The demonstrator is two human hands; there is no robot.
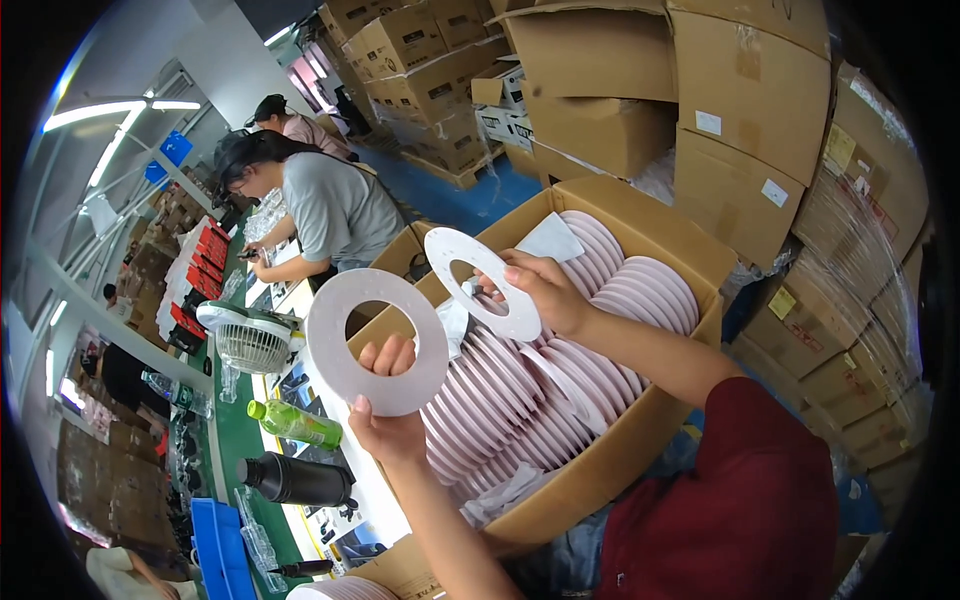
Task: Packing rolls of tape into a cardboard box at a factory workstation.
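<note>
My left hand (388, 405) grips a flat white ring-shaped disc (335, 330) by its lower rim, thumb in front and fingers showing through the centre hole. In my right hand (545, 290) is a second white ring disc (450, 250), pinched at its right side with fingertips in the hole. Both discs are held up, apart from each other, over an open cardboard box (620, 480). Rows of similar pale pinkish-white discs (500, 410) stand on edge inside the box. A white sheet (552, 238) lies at the far end among them.
A long table to the left bears a fan (250, 340), a green bottle (295, 424), a black bottle (295, 480) and a blue bin (220, 550). Two people sit working farther along it. Stacked cartons (740, 120) rise behind and right of the box.
</note>
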